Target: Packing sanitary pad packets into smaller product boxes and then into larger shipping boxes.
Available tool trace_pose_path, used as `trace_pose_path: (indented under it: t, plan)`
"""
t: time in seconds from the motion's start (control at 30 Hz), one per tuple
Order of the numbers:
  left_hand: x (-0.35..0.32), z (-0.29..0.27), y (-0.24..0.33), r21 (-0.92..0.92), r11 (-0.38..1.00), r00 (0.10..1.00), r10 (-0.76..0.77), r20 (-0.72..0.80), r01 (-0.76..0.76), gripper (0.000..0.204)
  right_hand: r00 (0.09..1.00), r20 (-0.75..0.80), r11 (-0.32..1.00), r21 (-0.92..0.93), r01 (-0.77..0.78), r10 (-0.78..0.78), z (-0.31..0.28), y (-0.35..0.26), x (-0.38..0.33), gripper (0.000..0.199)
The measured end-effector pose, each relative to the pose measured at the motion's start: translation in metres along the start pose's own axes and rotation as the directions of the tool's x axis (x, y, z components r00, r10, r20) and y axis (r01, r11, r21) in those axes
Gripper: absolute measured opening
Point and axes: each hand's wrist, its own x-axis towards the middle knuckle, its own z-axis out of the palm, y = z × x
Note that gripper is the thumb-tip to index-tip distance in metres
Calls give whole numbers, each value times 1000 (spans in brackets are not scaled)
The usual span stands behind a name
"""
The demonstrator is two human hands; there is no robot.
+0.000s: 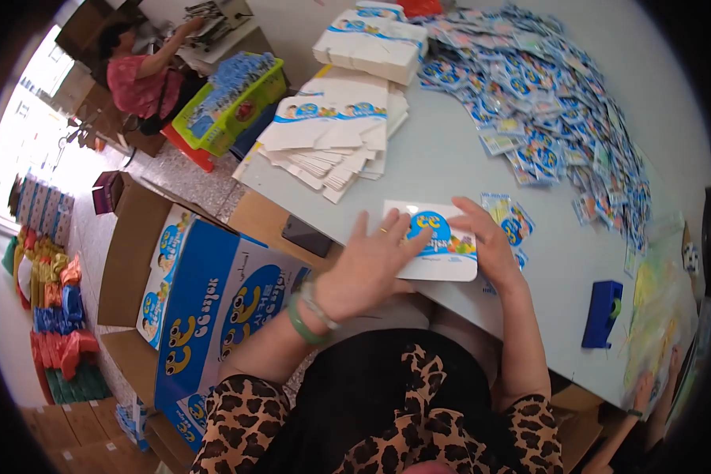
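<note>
A small white carton (438, 251) with a blue round print lies flat near the table's near edge. My left hand (371, 265) presses on its left side, fingers spread. My right hand (490, 241) rests on its right end, fingers curved over the edge. A few blue-and-white sachets (512, 221) lie just beyond my right hand, partly under it. I wear a green bangle and a bead bracelet on my left wrist.
Stacks of flat white cartons (336, 130) lie at the table's far left. A wide heap of sachets (537, 95) covers the far right. A blue tape dispenser (603, 314), a dark phone (308, 235), an open blue shipping box (213, 304), a green crate (229, 103) and a seated person (142, 75) are around.
</note>
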Motion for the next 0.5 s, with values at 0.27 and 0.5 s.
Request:
trace_pose_path:
  t: [0.27,0.5]
  plan:
    - [-3,42,19,257,964,979,-13,-205,67,51,971,205,698,-677,234,-127,-5,-73,-45,54]
    - [3,45,13,97,993,958,93,-271,-69,48,962,167,659,-702,271,-217,26,-45,-34,55]
